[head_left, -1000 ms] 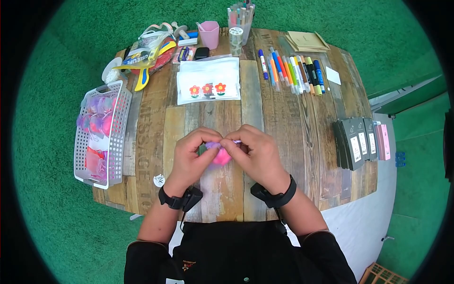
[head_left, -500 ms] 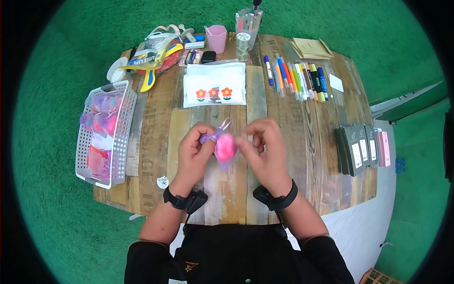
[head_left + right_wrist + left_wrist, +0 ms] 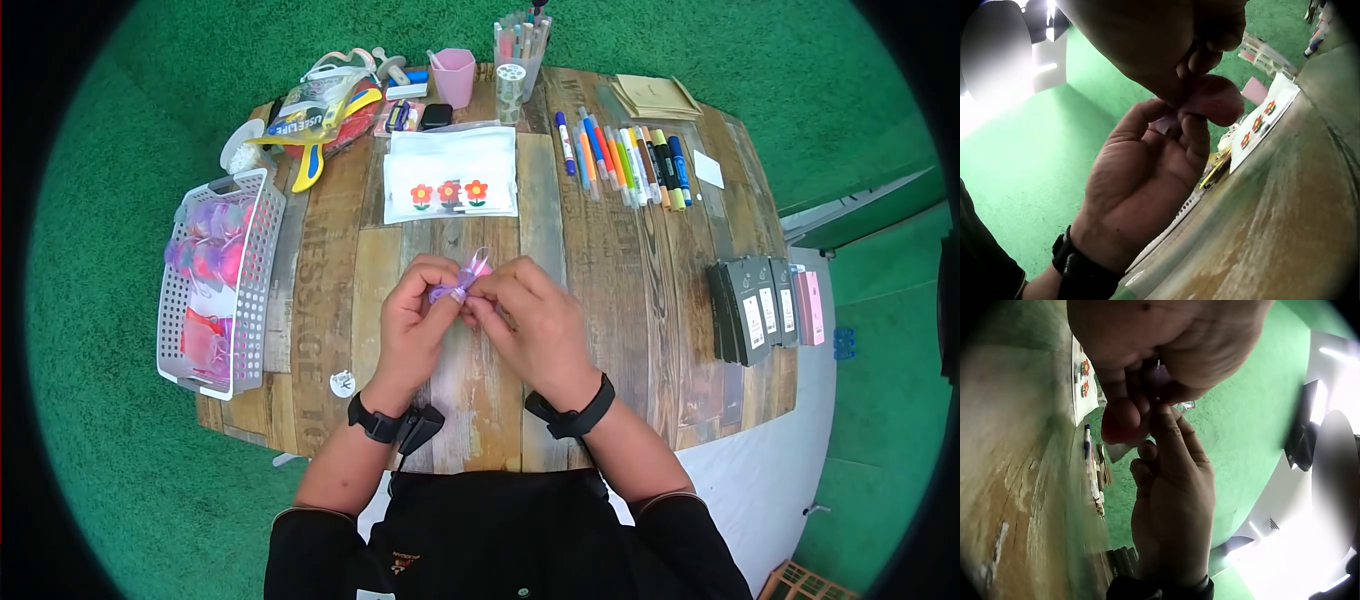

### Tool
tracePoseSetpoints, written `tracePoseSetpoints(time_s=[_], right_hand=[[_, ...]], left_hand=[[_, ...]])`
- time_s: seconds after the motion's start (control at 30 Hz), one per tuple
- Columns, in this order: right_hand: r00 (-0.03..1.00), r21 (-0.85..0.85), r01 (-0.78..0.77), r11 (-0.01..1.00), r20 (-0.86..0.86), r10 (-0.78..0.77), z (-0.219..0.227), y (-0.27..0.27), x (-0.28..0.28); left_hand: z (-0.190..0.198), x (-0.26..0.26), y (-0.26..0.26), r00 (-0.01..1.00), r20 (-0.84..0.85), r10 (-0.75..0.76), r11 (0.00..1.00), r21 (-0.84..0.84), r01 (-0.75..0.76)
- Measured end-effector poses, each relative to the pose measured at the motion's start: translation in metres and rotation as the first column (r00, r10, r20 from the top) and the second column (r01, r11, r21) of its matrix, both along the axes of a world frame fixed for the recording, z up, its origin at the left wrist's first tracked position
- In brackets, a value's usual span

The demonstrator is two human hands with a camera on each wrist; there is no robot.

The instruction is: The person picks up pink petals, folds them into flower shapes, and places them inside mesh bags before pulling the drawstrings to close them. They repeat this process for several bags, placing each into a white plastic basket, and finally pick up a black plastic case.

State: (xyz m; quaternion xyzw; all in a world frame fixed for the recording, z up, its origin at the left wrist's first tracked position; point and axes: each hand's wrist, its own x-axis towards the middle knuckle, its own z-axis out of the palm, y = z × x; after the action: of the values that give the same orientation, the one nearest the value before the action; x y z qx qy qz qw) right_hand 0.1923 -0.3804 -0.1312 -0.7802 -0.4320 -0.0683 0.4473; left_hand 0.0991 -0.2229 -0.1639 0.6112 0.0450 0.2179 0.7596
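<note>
Over the middle of the table, my left hand [image 3: 412,318] pinches the gathered neck of a small purple sheer pouch [image 3: 447,293] between thumb and fingers. A ribbon loop sticks up from the neck. My right hand [image 3: 540,318] meets it from the other side, its thumb and fingertips pinching at the same neck. Inside the pouch is a round pink filling [image 3: 1217,101], which bulges out beyond the fingers in the right wrist view. In the head view the fingers hide most of it.
A white perforated basket [image 3: 245,300] with similar pouches stands at the left. Behind the hands lies a white flower-print pouch [image 3: 450,160]. Markers [image 3: 625,165] are lined up at the back right, dark boxes [image 3: 742,310] at the right edge. A round sticker [image 3: 342,384] lies front left.
Both hands pinched the pouch a second ago. The right hand then came off to the right, showing the pink filling, and is now back pinching at the neck. The left hand kept its hold.
</note>
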Motion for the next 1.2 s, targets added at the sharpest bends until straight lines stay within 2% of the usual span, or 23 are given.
tracePoseSetpoints(time_s=[0.1,0.2,0.27,0.4,0.67,0.8,0.87,0.97,1.07,1.2], right_hand=[[0.999,0.026,0.011,1.000,0.046,-0.012,-0.001,-0.001,0.005],[0.996,0.043,-0.006,0.999,-0.092,0.010,0.005,-0.001,-0.002],[0.994,0.056,-0.052,0.997,-0.092,0.057,0.007,-0.002,-0.003],[0.991,0.088,-0.061,0.994,-0.115,0.071,0.006,-0.002,-0.003],[0.995,0.023,-0.041,0.999,-0.094,0.043,0.006,-0.005,-0.003],[0.987,0.046,-0.054,0.997,-0.149,0.060,0.003,-0.004,-0.002],[0.993,0.017,-0.038,0.999,-0.113,0.039,0.005,-0.004,-0.002],[0.994,0.007,-0.010,1.000,-0.106,0.010,0.004,-0.002,-0.001],[0.991,0.015,0.022,1.000,-0.129,-0.019,0.003,-0.002,0.000],[0.991,0.044,0.058,0.997,-0.119,-0.053,-0.004,-0.001,0.002]], left_hand=[[-0.002,0.002,-0.001,1.000,0.006,-0.002,1.000,-0.016,0.002],[-0.002,0.003,-0.001,0.999,-0.010,0.032,0.999,0.022,-0.032],[-0.009,0.003,0.002,0.999,-0.001,0.047,0.995,0.084,-0.047],[-0.012,0.002,0.001,0.999,-0.005,0.043,0.999,0.017,-0.043],[-0.012,0.001,-0.002,1.000,-0.004,0.028,0.998,-0.057,-0.028],[-0.012,0.002,-0.003,0.999,-0.004,0.038,0.999,-0.023,-0.038],[-0.010,0.002,-0.003,1.000,-0.005,0.031,0.999,-0.027,-0.031],[-0.010,0.002,-0.003,0.999,-0.033,0.042,0.999,-0.001,-0.042],[-0.008,0.003,-0.004,0.999,-0.018,0.042,0.994,0.099,-0.040],[-0.003,0.002,-0.005,0.995,-0.095,0.009,0.981,0.194,0.010]])
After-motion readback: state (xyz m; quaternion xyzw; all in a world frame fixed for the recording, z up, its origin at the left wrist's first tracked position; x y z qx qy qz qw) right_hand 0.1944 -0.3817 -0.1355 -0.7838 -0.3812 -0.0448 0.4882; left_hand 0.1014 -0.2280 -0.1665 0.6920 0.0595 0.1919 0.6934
